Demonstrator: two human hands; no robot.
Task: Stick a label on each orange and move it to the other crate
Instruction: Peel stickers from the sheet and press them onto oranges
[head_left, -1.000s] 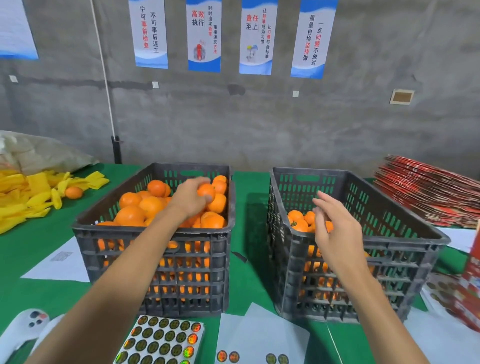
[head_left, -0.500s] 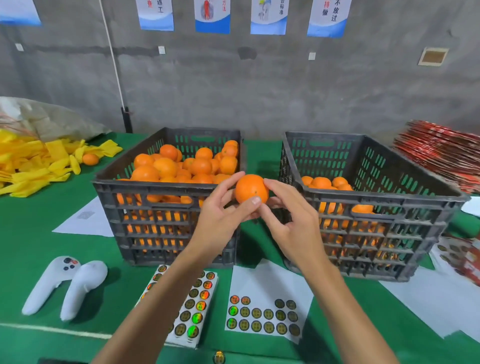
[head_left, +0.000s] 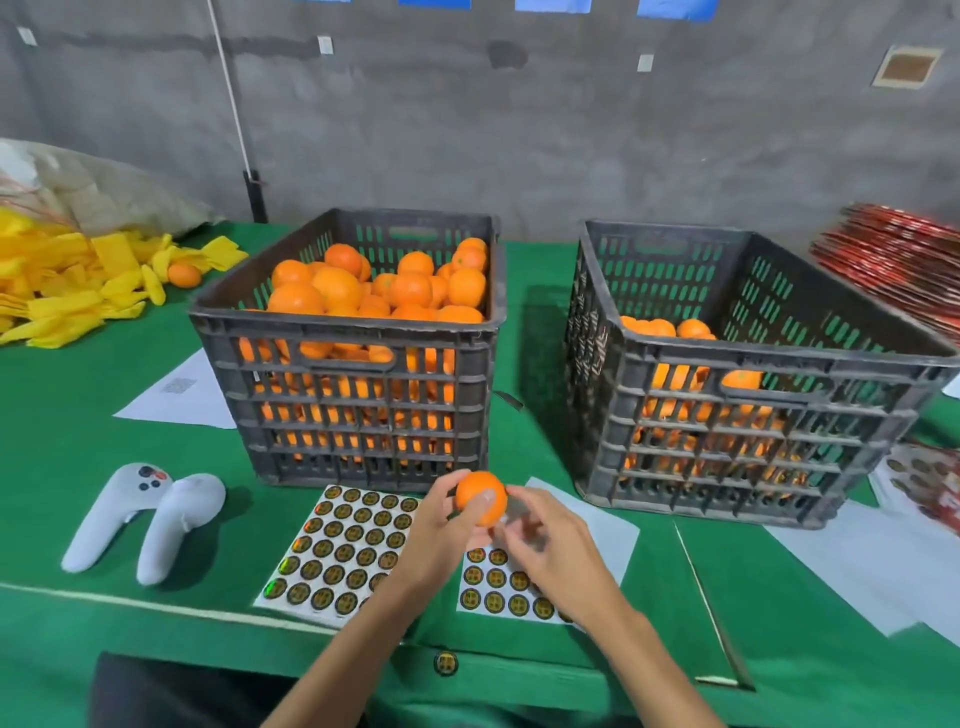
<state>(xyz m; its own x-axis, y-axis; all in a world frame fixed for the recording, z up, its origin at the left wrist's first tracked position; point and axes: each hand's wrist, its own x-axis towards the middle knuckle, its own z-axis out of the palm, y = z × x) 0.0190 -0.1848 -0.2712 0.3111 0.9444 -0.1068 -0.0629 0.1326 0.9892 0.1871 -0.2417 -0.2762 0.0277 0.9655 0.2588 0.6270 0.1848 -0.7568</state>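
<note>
One orange (head_left: 480, 498) gripped between both crates' fronts.

left hand (head_left: 441, 525) grips orange (head_left: 481, 497) — right hand (head_left: 550, 545) beside it | above sticker sheets (head_left: 337, 551)

Sticker sheets (head_left: 343, 551) before left crate (head_left: 358, 395); right crate (head_left: 727, 415) beside.

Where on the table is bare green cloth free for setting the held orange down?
Bare cloth lies between the left crate and right crate, and left of the controllers. In front it is crowded: sticker sheets, white paper, both hands.
</note>
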